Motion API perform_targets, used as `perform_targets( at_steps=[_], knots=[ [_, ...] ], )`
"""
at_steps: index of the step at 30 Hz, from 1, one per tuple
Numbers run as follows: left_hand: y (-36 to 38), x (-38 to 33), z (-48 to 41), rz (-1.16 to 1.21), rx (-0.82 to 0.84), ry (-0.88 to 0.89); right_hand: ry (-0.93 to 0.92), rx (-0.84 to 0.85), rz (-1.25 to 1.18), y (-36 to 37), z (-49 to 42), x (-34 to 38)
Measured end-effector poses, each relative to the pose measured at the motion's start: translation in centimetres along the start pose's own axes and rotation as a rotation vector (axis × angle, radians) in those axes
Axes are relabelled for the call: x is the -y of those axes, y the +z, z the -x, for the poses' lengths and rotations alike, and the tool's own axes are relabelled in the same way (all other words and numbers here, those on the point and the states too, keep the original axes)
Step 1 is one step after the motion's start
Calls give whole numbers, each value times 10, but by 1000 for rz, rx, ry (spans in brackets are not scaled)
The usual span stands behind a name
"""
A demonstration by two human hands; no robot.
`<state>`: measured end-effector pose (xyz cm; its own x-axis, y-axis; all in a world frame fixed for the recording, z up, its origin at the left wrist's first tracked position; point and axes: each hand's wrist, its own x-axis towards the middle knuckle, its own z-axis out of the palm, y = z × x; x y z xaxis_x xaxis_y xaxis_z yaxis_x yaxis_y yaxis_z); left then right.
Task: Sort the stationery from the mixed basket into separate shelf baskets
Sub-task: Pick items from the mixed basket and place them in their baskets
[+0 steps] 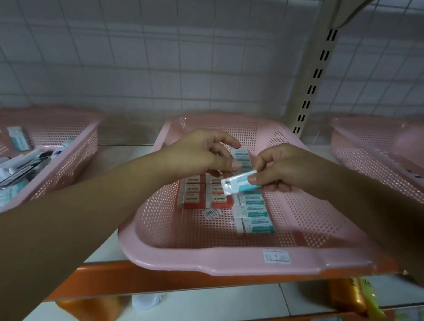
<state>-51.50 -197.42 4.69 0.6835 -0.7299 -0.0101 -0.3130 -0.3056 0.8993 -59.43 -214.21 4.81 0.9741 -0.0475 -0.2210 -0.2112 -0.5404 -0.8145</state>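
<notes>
A pink perforated basket (160, 224) sits on the shelf in front of me. Inside it lie red 2B erasers (195, 194) in rows on the left and a column of teal-and-white erasers (253, 214) on the right. My right hand (285, 167) pinches one teal-and-white eraser (240, 183) between thumb and fingers, held above the basket's middle. My left hand (201, 153) hovers just left of it with curled fingers over the red erasers; I cannot tell whether it holds anything. At the far left stands the mixed basket (69, 160) with pens and boxes.
A third pink basket (379, 154) sits at the right, past a slotted shelf upright (311, 84). A loose barcode sticker (212, 213) lies in the middle basket. The shelf has an orange front edge (186, 279); orange and white items sit on the shelf below.
</notes>
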Motion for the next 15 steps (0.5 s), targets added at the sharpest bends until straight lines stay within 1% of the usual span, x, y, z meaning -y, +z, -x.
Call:
perform_targets(
  at_steps=[3, 5, 7, 9, 11, 15],
  knots=[
    [2, 2, -1, -169, -32, -2, 96, 224, 131, -3, 5, -1],
    [5, 5, -2, -334, 15, 21, 113, 361, 188, -3, 7, -2],
    [7, 7, -2, -441, 70, 36, 132, 447, 230, -2, 8, -3],
    [7, 9, -3, -501, 91, 48, 157, 501, 288, -2, 8, -3],
    [6, 11, -4, -539, 100, 52, 162, 520, 367, -2, 7, -4],
    [4, 15, -7, -550, 112, 46, 54, 481, 557, 1, 9, -4]
  ],
)
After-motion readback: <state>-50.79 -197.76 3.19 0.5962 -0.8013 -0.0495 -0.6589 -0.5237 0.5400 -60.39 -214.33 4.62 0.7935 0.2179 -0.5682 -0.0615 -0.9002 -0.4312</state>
